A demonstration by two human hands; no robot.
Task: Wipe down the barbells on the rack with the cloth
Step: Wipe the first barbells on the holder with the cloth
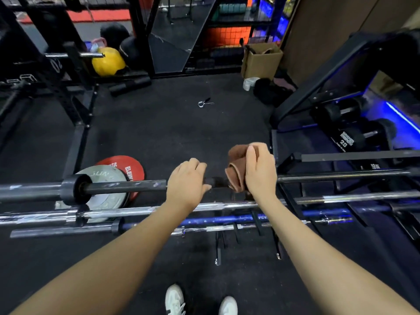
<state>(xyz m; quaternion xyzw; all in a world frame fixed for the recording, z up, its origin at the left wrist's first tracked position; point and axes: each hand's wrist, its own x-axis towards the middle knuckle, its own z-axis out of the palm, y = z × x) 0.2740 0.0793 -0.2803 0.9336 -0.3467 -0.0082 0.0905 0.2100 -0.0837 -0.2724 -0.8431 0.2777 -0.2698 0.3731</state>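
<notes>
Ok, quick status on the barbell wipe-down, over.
Left hand grips the black barbell. Right hand holds the brown cloth wrapped on the same bar. Nothing blocking the bar; chrome and blue bars racked nearer.

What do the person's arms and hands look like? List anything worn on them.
Both forearms are bare, with no sleeves in view. The left hand and the right hand wear no gloves, and no rings, watch or bands show. The fingers are bare, with short nails.
</notes>
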